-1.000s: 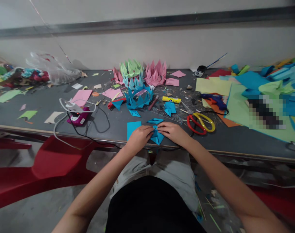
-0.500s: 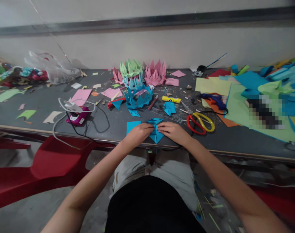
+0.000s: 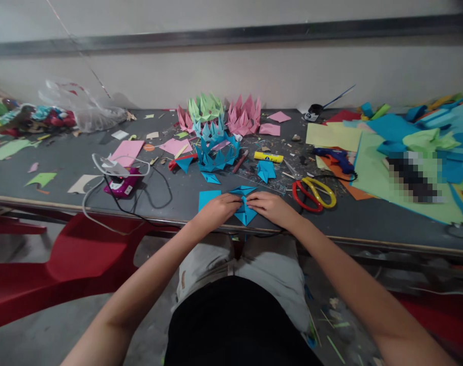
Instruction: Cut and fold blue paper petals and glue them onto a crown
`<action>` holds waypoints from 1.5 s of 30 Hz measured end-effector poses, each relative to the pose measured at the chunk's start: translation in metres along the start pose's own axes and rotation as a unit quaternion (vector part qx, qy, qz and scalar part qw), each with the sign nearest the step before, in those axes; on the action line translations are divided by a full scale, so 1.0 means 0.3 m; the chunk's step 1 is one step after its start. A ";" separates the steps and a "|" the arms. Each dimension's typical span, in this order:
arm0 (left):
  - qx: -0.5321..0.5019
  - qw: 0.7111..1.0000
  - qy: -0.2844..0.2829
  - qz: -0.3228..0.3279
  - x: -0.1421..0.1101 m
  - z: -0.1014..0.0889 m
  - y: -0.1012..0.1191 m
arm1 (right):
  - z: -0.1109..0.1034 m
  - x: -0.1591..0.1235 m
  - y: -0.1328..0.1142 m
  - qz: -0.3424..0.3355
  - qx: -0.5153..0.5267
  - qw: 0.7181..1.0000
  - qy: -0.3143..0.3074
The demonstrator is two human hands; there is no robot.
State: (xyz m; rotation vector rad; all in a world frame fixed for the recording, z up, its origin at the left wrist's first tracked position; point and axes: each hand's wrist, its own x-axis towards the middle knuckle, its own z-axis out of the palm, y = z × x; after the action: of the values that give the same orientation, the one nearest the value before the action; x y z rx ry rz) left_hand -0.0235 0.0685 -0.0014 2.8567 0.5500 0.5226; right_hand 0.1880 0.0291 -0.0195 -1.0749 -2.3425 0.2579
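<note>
At the table's near edge lies a folded blue paper, creased into a pointed shape. My left hand grips its left side with fingers bent together, and my right hand pinches it from the right. The fingertips almost meet over its middle and hide part of the folds. Partly beneath my left hand is a flat blue paper sheet. Beyond my hands stands a blue paper crown of pointed pieces. Smaller folded blue pieces lie around it, one to the right and another in front.
Scissors with red and yellow handles lie right of my hands. Behind are a yellow glue stick, a blue glue gun and pink and green paper crowns. A purple device with cables sits left.
My hands stay on the folded paper in nearly the same place. The view has shifted very slightly; nothing else has visibly moved.
</note>
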 end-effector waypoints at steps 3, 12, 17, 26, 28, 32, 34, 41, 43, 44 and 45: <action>-0.001 1.000 -0.003 -0.007 -0.002 0.001 -0.002 | 0.000 0.001 -0.002 -0.009 -0.010 1.000 0.005; 0.024 1.000 0.000 0.005 -0.003 0.002 -0.005 | 0.001 -0.001 -0.007 -0.014 -0.037 0.999 0.003; 0.041 0.999 0.011 0.025 0.003 0.004 -0.007 | 0.002 0.000 -0.012 -0.014 -0.047 0.999 0.004; 0.068 0.997 -0.044 0.010 0.024 -0.024 0.009 | -0.009 0.010 -0.017 -0.001 -0.050 0.998 -0.024; 0.068 0.996 -0.061 -0.001 0.026 -0.029 0.011 | -0.009 0.011 -0.019 0.000 -0.047 0.999 -0.024; 0.079 0.994 -0.074 -0.010 0.028 -0.031 0.015 | -0.012 0.013 -0.019 0.000 -0.047 0.999 -0.028; 0.083 0.993 -0.078 -0.010 0.030 -0.029 0.019 | -0.016 0.015 -0.020 0.004 -0.048 0.998 -0.036; 0.089 0.992 -0.087 -0.021 0.038 -0.030 0.035 | -0.050 0.045 -0.064 0.077 -0.034 0.994 -0.070; 0.095 0.991 -0.088 -0.025 0.038 -0.033 0.037 | -0.066 0.057 -0.082 0.109 -0.029 0.991 -0.076; 0.098 0.991 -0.087 -0.026 0.038 -0.034 0.038 | -0.073 0.061 -0.090 0.122 -0.028 0.989 -0.078; 0.102 0.991 -0.086 -0.026 0.038 -0.035 0.038 | -0.079 0.066 -0.095 0.135 -0.028 0.987 -0.080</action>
State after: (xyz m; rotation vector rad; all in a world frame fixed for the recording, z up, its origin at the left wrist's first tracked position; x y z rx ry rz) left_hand -0.0139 0.0635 0.0145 3.0296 0.6786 0.2188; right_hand 0.1722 0.0238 0.0191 -1.4483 -2.3505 0.3932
